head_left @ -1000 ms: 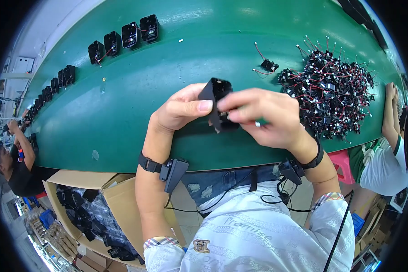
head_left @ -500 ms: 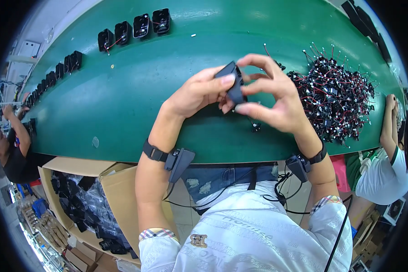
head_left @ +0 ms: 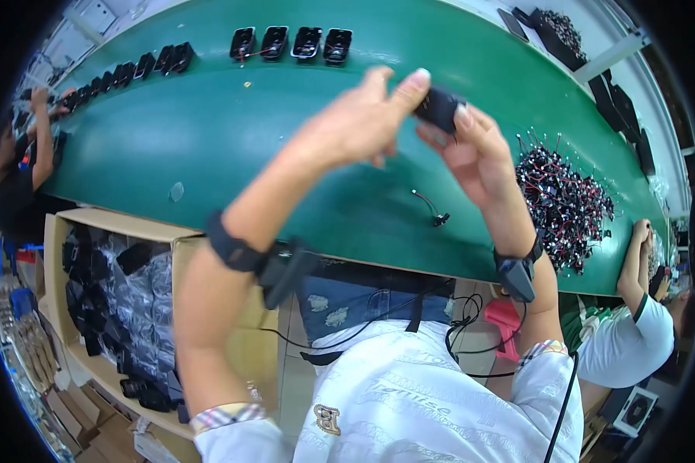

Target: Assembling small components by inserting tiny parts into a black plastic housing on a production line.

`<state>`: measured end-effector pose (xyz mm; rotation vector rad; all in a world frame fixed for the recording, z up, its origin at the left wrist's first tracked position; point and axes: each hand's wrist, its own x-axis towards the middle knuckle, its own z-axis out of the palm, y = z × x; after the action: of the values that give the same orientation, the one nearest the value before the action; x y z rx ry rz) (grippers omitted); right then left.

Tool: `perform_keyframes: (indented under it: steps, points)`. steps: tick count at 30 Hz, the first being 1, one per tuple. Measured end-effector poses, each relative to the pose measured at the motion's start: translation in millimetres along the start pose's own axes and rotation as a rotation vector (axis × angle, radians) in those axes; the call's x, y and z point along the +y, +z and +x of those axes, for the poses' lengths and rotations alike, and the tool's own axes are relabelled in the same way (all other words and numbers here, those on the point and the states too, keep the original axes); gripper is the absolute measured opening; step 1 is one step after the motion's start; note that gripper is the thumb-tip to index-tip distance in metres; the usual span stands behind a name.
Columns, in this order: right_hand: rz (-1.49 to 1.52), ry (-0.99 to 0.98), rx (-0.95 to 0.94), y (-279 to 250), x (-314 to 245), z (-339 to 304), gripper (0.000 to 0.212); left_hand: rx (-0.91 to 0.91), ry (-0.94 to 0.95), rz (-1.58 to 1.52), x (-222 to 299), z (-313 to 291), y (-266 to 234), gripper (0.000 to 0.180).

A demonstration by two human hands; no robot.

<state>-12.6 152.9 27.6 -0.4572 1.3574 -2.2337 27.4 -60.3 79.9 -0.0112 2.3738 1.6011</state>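
While the right hand [head_left: 483, 150] pinches a black, box-shaped, plastic-looking casing [head_left: 440, 109] between thumb and fingers, left of the tangled heap of small black parts with red wires [head_left: 566, 204] and over the green table [head_left: 247, 162], the likeliest trouble seems to be a slip. The left hand [head_left: 355, 119] has its thumb at the casing's edge (whether it grips too I cannot tell, its fingers being partly hidden), so a loosened right pinch could let the casing drop. A single small black part with a thin wire lead [head_left: 440, 221] lies left of the heap, the right forearm between them in view; a low sweep of that arm might knock it away. Within the heap, crossed wires could snag if one were tugged.
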Motion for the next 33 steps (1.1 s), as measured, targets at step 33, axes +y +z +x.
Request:
perform_keyframes:
  steps: [33]
  points:
    - [-1.689,-0.573,-0.064,-3,29,158,0.033,0.796,-0.482,0.917,-220,-332,-183,0.036]
